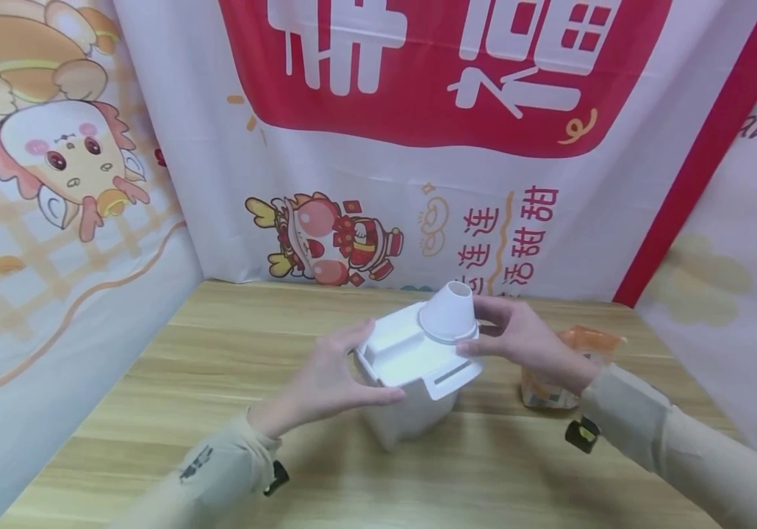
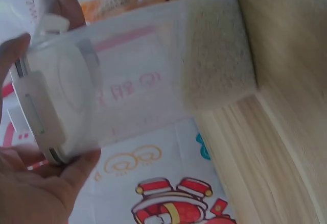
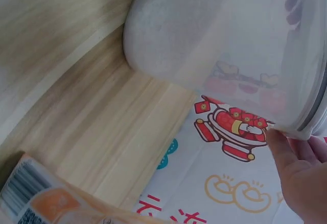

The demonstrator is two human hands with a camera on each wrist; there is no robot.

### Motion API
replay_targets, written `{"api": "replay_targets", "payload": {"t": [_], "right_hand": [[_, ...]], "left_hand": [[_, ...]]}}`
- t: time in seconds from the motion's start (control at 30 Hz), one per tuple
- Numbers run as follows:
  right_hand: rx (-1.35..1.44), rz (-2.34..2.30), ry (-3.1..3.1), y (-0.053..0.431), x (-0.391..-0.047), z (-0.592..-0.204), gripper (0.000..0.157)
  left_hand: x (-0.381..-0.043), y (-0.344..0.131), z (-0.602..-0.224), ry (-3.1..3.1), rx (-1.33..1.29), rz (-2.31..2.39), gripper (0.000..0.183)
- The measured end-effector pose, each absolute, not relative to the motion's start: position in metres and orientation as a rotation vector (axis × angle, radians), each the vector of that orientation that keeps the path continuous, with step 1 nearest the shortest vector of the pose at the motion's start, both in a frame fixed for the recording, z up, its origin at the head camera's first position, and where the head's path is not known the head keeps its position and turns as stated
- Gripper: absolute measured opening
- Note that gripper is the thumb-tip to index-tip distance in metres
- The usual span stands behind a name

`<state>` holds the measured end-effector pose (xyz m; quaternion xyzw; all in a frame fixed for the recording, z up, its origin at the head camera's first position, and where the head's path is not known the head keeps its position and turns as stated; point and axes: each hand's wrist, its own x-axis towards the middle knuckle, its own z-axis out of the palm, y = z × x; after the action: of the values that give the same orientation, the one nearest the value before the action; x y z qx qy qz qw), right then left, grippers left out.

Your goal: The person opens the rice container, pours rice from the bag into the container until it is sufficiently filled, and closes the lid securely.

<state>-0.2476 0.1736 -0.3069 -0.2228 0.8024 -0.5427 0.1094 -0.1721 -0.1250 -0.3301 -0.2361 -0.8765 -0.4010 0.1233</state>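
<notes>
A translucent storage container (image 1: 408, 419) stands on the table, with pale grains (image 2: 219, 50) in its lower part. On top is a white lid (image 1: 395, 356) bearing a white cone-shaped spout (image 1: 447, 314) with an open tip. My left hand (image 1: 319, 382) spans the lid's left end, fingers at the far edge and thumb at the near one, gripping it. At the other end, my right hand (image 1: 524, 334) holds the lid's edge beside the cone, thumb on the near side. The cone and lid hide part of the right fingers.
Right of the container, behind my right wrist, sits an orange and white package (image 1: 590, 342); its barcode shows in the right wrist view. The wood-grain table (image 1: 220, 353) meets printed cloth walls (image 1: 213, 220) at the back and both sides.
</notes>
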Motion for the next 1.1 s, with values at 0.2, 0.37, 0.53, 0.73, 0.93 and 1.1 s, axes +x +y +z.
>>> {"api": "replay_targets", "payload": {"t": [0.2, 0.37, 0.53, 0.73, 0.93, 1.1], "right_hand": [[-0.616, -1.503, 2.497, 0.175, -0.24, -0.304, 0.087], [-0.64, -1.459, 2.591, 0.173, -0.227, -0.305, 0.085], [-0.589, -1.463, 2.7, 0.17, -0.213, -0.307, 0.082], [-0.546, -1.473, 2.81, 0.166, -0.2, -0.31, 0.081], [-0.558, -1.587, 2.741, 0.165, -0.196, -0.314, 0.077], [-0.558, -1.723, 2.616, 0.167, -0.198, -0.32, 0.072]], "left_hand": [[-0.193, -0.145, -0.329, -2.597, -0.861, -1.376, 0.101], [-0.212, -0.158, -0.331, -2.602, -0.961, -1.579, 0.097], [-0.224, -0.166, -0.332, -2.582, -1.006, -1.766, 0.095], [-0.227, -0.171, -0.331, -2.564, -1.014, -1.889, 0.095], [-0.221, -0.171, -0.332, -2.568, -0.968, -1.896, 0.094], [-0.216, -0.169, -0.334, -2.552, -0.867, -1.957, 0.092]]}}
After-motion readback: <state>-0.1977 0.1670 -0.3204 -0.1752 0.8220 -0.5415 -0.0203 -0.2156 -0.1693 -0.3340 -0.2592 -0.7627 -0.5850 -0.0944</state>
